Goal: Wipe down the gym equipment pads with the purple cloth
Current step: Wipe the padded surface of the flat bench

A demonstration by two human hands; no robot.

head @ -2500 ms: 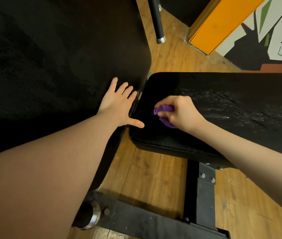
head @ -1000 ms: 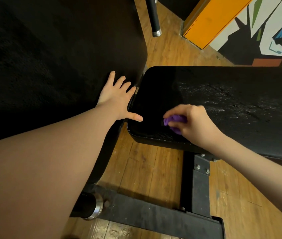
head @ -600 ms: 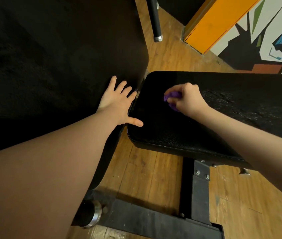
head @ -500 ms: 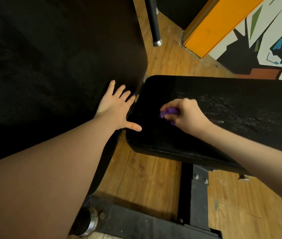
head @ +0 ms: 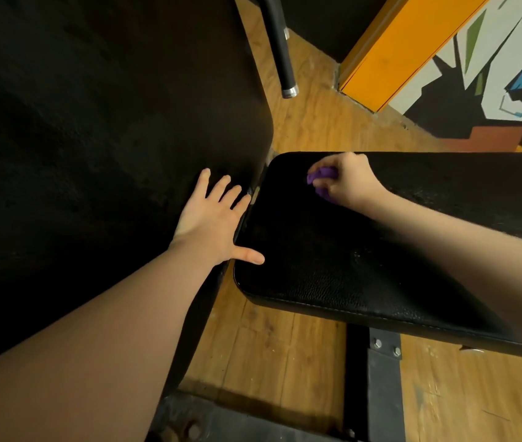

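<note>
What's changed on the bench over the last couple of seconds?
The right hand, gripping the purple cloth, has rubbed back and forth over the seat pad and is now by its far edge, away from the near edge. The left hand stayed flat on the back pad; nothing was let go.

Grained black leather-look seat pad (head: 333, 275) with a slight sheen; soft purple cloth (head: 318, 177); worn wood-plank floor (head: 272, 346); matt black metal frame (head: 381, 393)
</note>
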